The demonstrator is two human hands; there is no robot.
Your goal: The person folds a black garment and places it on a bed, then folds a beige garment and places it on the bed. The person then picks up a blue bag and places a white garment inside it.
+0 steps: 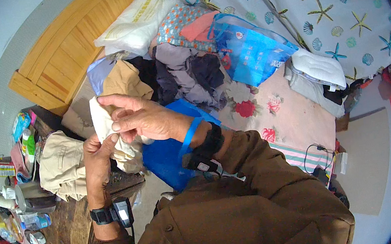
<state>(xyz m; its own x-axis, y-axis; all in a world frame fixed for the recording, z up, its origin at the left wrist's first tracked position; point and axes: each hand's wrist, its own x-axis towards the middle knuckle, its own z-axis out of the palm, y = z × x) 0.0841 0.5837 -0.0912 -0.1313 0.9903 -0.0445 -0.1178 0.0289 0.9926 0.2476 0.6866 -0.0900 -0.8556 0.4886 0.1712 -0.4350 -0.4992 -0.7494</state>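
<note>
A cream cloth garment (pixel 100 117) is bunched up between my hands, its lower folds hanging below them. My left hand (pixel 98 156) pinches it from below with thumb and fingers. From the other side my right hand (pixel 146 117) grips the same cloth, its index finger stretched along the upper edge. Beside my left hand, beige trousers (pixel 62 165) lie in a heap on the wooden table; whether they join the held cloth I cannot tell. Under my right forearm is a dark blue sheet or bag (pixel 165 160).
A floral bed sheet (pixel 291 108) carries dark clothes (pixel 188 74), a tan garment (pixel 125 79), a blue plastic bag (pixel 249 50) and a white packed bag (pixel 136 21) by the wooden headboard (pixel 75 37). Bottles and a can (pixel 1 168) crowd the wooden table (pixel 68 233) at left.
</note>
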